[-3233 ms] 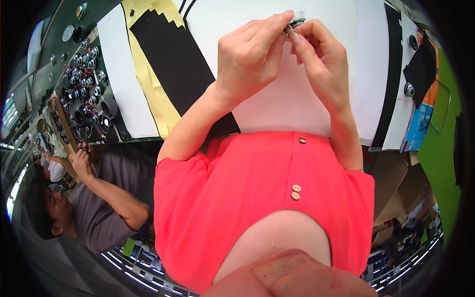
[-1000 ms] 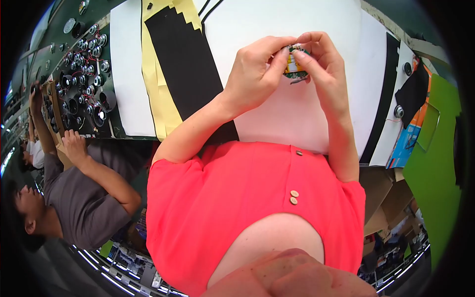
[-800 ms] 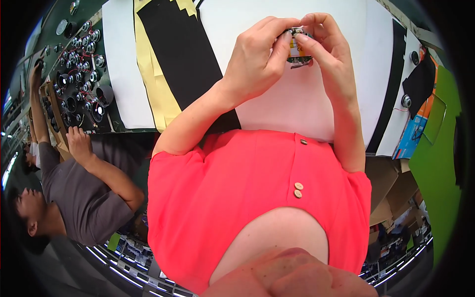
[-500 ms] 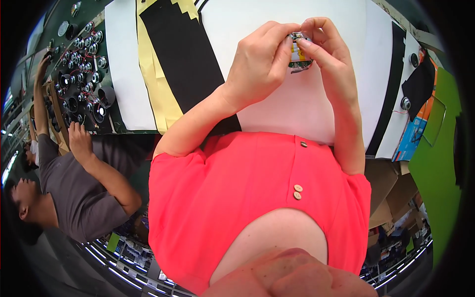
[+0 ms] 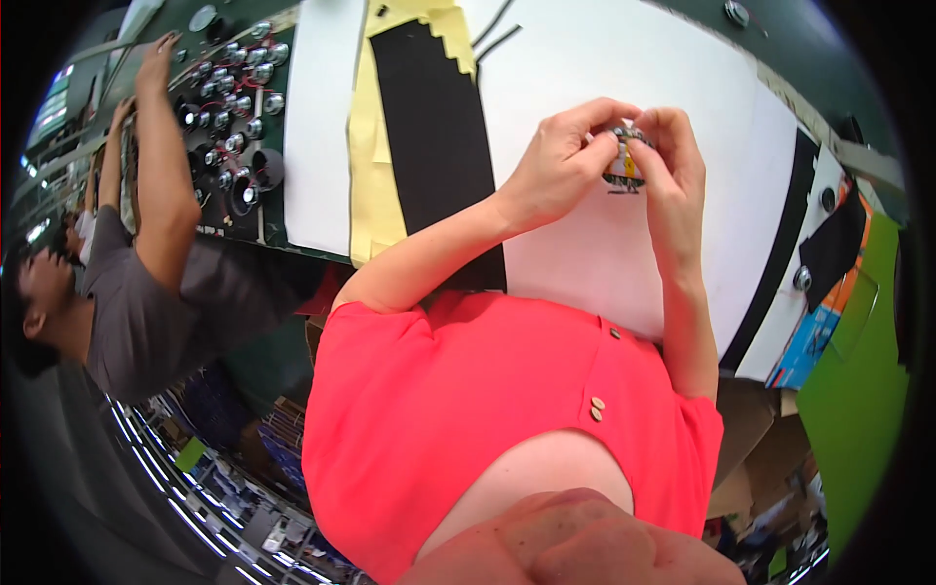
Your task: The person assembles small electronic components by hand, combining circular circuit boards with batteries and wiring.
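A small round green circuit board (image 5: 624,175) with a yellow-and-silver block on it, perhaps a battery, is pinched between my two hands over the white sheet. My left hand (image 5: 565,161) grips its left side, fingers curled over the far edge and the thumb on top. From the right, my right hand (image 5: 671,161) presses its thumb and fingertips against the board's upper part. Both sets of fingertips meet at the far edge, where a small pale part shows. My fingers cover much of the board. A dark strip or wire sticks out at its near edge.
A black sheet (image 5: 434,146) with a stepped edge lies on yellow paper (image 5: 370,185) to the left. Farther left, several small speakers (image 5: 234,107) with red wires crowd the green bench beside a co-worker (image 5: 146,312). A black cloth piece (image 5: 837,249) and a speaker (image 5: 802,278) lie right.
The whole view has shifted, so bench and hands appear lower and farther right. My hands still hold the board, thumbs closer together. The co-worker's near arm has reached forward over the bench.
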Tool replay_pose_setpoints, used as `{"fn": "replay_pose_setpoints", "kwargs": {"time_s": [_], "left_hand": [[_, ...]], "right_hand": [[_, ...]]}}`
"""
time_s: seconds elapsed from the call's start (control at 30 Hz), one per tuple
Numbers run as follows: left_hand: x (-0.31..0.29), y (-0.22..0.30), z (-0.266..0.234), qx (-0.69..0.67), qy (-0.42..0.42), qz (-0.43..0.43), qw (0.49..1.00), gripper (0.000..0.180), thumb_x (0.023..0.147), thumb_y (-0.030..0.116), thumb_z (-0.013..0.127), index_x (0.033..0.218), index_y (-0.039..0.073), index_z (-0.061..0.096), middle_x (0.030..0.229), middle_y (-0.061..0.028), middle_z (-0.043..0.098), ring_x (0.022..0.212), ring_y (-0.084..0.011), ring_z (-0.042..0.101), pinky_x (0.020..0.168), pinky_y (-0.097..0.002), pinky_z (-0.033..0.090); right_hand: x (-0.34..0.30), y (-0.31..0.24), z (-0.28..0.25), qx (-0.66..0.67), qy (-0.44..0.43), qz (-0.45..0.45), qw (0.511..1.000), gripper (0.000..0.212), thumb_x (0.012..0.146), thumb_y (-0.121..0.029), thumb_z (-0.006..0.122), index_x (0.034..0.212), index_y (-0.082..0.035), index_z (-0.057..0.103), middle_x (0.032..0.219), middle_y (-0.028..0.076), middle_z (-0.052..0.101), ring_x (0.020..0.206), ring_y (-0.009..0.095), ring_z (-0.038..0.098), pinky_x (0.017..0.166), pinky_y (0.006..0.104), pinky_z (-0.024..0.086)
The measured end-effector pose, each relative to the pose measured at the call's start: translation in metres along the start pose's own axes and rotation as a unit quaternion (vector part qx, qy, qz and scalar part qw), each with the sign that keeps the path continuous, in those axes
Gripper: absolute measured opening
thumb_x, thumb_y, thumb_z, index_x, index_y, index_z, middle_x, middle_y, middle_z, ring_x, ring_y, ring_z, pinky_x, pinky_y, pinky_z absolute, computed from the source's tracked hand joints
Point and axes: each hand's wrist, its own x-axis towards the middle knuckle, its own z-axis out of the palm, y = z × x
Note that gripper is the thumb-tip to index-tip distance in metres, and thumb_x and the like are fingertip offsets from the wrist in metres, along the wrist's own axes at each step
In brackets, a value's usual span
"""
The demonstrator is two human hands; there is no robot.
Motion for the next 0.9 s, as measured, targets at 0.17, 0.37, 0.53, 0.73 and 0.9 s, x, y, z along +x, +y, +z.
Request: {"fn": "replay_pose_setpoints", "kwargs": {"time_s": [0.17,0.37,0.53,0.73,0.9], "left_hand": [[0.011,0.028,-0.027,0.103,-0.036,-0.030,0.994,0.034,0.100,0.006,0.050,0.131,0.001,0.064,0.110,-0.0052,0.069,0.089,-0.0098,0.064,0.080,-0.0268,0.054],[0.100,0.055,-0.169,0.605,0.190,0.288,0.717,0.033,0.090,0.009,0.068,0.122,0.000,0.069,0.106,-0.0165,0.074,0.092,-0.0264,0.074,0.087,-0.0336,0.058],[0.133,0.053,-0.301,0.849,0.177,0.216,0.448,0.058,0.081,-0.001,0.065,0.139,0.009,0.061,0.133,-0.0161,0.067,0.119,-0.0352,0.065,0.102,-0.0412,0.052],[0.157,0.087,-0.314,0.797,0.049,-0.018,0.601,0.058,0.080,0.001,0.069,0.136,0.000,0.059,0.125,-0.0187,0.069,0.119,-0.0353,0.064,0.102,-0.0420,0.052],[0.128,0.162,-0.214,0.715,0.038,-0.125,0.687,0.022,0.086,0.010,0.067,0.106,0.001,0.070,0.135,-0.0244,0.059,0.112,-0.0396,0.063,0.093,-0.0418,0.052]], "right_hand": [[0.023,-0.010,-0.018,-0.062,-0.093,-0.002,0.994,0.013,0.098,-0.004,0.059,0.111,-0.002,0.058,0.086,0.000,0.059,0.079,0.006,0.055,0.070,0.0243,0.048],[0.147,0.003,-0.048,-0.154,0.009,-0.155,0.976,0.021,0.098,-0.010,0.064,0.118,-0.001,0.065,0.078,-0.002,0.058,0.070,0.004,0.052,0.062,0.0221,0.042],[0.253,0.012,-0.062,-0.270,0.059,-0.177,0.945,0.027,0.097,-0.020,0.066,0.118,-0.003,0.067,0.079,0.002,0.063,0.068,0.012,0.057,0.066,0.0284,0.047],[0.264,0.030,-0.037,-0.578,0.191,-0.294,0.737,0.038,0.096,-0.027,0.067,0.131,-0.011,0.065,0.132,0.013,0.062,0.122,0.036,0.055,0.101,0.0475,0.047],[0.138,0.006,0.037,-0.326,-0.049,-0.385,0.862,0.044,0.089,-0.015,0.073,0.131,-0.008,0.061,0.129,0.013,0.061,0.120,0.033,0.056,0.103,0.0449,0.045]]}}
